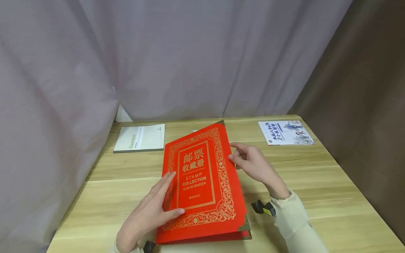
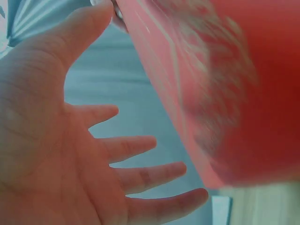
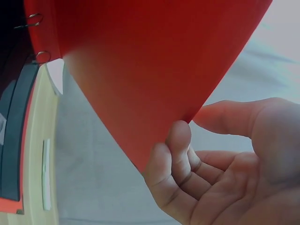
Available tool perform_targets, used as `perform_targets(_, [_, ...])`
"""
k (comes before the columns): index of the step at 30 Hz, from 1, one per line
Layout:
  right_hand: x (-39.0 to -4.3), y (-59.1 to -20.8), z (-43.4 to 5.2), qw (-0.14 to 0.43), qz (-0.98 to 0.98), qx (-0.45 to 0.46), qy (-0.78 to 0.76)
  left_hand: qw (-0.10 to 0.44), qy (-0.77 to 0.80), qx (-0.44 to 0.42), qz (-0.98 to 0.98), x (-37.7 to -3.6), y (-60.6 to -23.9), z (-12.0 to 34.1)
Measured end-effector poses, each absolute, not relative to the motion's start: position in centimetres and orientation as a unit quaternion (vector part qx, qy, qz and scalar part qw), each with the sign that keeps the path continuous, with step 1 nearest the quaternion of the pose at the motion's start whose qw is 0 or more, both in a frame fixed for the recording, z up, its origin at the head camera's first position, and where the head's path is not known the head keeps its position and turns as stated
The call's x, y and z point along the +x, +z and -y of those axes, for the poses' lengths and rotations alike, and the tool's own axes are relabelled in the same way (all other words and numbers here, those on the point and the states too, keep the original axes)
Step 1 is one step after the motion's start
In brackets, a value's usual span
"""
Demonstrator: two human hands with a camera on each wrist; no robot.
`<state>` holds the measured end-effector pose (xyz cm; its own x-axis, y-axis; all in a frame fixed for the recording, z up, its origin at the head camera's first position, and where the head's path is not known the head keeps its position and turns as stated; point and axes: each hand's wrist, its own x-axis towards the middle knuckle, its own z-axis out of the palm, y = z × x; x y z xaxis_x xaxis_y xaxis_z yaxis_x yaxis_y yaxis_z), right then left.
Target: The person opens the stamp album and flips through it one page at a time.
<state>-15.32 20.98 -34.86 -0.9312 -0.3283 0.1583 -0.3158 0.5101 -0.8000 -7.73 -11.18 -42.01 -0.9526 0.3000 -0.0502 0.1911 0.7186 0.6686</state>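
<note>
A red stamp album binder [image 1: 196, 193] with gold lettering, a gold border and metal corners is before me in the head view, its front cover tilted up. My right hand [image 1: 253, 163] pinches the cover's right edge between thumb and fingers. In the right wrist view, that right hand [image 3: 220, 173] holds the cover [image 3: 140, 79] from its inner side, with metal rings [image 3: 43, 57] and dark pages [image 3: 18, 131] showing at left. Fingers spread and straight, my left hand [image 1: 148, 207] is beside the cover's left part; the left wrist view shows its palm [image 2: 56, 154] with nothing in it.
A pale "Gambit" book [image 1: 139, 137] lies at the back left of the wooden table [image 1: 104, 196]. At the back right is a white illustrated booklet [image 1: 286, 133]. Behind the binder, a small pale edge peeks out. Grey curtains [image 1: 190, 63] hang behind the table.
</note>
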Motion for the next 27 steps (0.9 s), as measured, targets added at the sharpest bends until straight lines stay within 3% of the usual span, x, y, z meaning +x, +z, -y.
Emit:
perform_targets(17, [-14.6, -32.2, -18.1, -0.001, -0.843, -0.215, -0.493, 0.003, 0.353, 0.231, -0.906, -4.7, -38.0, 9.0])
perform_targets(27, [-13.7, -30.7, -16.5, -0.001, -0.818, -0.244, -0.521, -0.101, 0.3, 0.334, -0.888, -3.9, -35.8, 8.7])
